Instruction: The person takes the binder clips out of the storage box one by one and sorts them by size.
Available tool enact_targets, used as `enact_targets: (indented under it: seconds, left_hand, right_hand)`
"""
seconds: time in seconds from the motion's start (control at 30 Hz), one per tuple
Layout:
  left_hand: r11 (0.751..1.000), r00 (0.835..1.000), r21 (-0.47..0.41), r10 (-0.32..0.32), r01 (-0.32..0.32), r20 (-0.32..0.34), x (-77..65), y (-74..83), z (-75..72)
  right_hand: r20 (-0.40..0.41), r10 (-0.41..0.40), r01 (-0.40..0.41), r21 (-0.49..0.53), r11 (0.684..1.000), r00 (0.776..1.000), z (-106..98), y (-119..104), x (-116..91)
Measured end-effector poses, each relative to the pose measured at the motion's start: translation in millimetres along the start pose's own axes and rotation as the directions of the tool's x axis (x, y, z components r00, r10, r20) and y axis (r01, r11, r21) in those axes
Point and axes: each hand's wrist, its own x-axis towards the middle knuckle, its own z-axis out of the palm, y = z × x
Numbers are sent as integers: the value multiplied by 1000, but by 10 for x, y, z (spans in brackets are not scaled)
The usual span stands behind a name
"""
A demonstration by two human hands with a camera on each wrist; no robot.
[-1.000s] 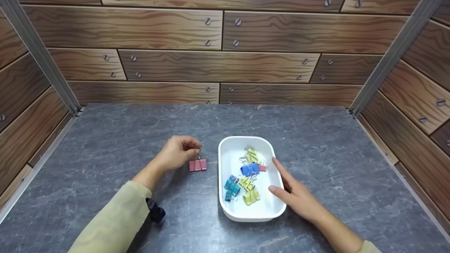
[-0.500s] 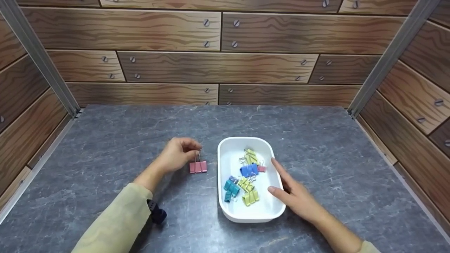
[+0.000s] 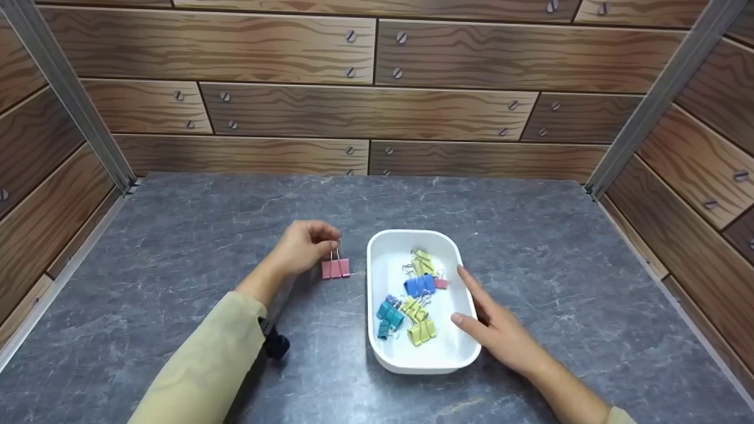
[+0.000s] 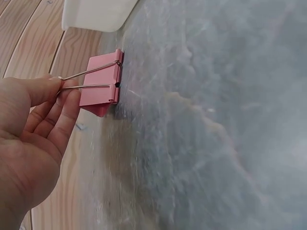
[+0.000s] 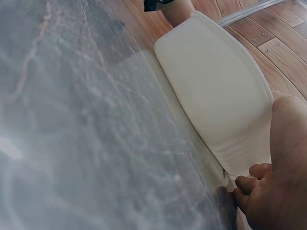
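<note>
My left hand (image 3: 303, 247) pinches the wire handles of a large pink binder clip (image 3: 336, 269) between thumb and fingertips. In the left wrist view the binder clip (image 4: 103, 79) hangs from its two handles, its folded edge right at the tabletop. To its right stands a white rectangular tub (image 3: 377, 357). Several binder clips lie in it: yellow-green (image 3: 422, 333), blue (image 3: 419, 285), teal (image 3: 390, 316) and a small pink one (image 3: 440, 284). My right hand (image 3: 500, 330) rests on the tub's right side, index finger and thumb extended over the rim. Its other fingers (image 5: 247, 184) are bent beside the tub's outer wall.
A grey marbled tabletop (image 3: 235, 206) lies under everything. Wood-patterned walls (image 3: 283, 112) enclose it at the back and sides, with metal posts (image 3: 76, 100) at the rear corners. A dark wrist device (image 3: 275, 344) sits below the left sleeve.
My left hand has shifted slightly away from me and to the right with the pink binder clip. My right hand and the tub have stayed in place.
</note>
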Motion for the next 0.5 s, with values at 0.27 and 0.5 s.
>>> enact_targets:
  seconds: [0.27,0.5]
  left_hand:
    - [998,1000,-52,-20,19,-23,125,-38,49]
    - [998,999,-60,-11,9,-37,153,-45,71]
  right_hand:
    - [3,-11,11,6,1000,1000,7,9,-13]
    - [2,-15,15,-23,1000,1000,-7,10,-5]
